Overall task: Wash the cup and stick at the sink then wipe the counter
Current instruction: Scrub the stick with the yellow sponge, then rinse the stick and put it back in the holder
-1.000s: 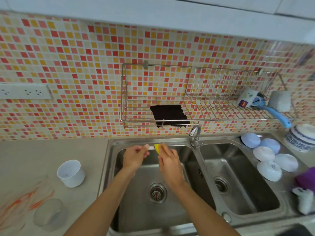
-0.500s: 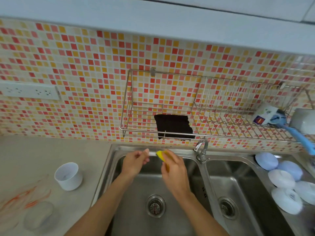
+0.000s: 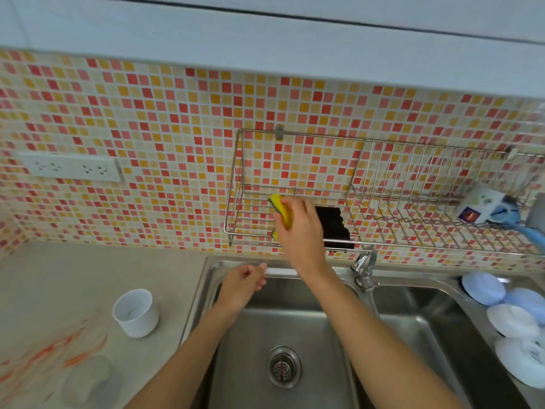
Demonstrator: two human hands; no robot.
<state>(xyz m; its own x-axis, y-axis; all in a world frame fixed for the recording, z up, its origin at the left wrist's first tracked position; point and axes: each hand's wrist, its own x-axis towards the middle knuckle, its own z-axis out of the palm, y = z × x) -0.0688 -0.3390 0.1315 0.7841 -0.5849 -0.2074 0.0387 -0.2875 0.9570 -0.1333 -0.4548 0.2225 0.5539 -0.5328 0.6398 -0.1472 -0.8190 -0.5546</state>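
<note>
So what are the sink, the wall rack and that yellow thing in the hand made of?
The sink looks like brushed stainless steel: grey, with soft reflections. The wall rack seems to be thin shiny metal wire, perhaps chromed or stainless. The yellow thing, gripped by the right hand, looks like a soft foam sponge, matte; a green layer may back it.

The right hand is raised with the arm stretched forward, its fingers curled round a sponge. The left hand is held lower, its fingers pinching one end of a stick.
</note>
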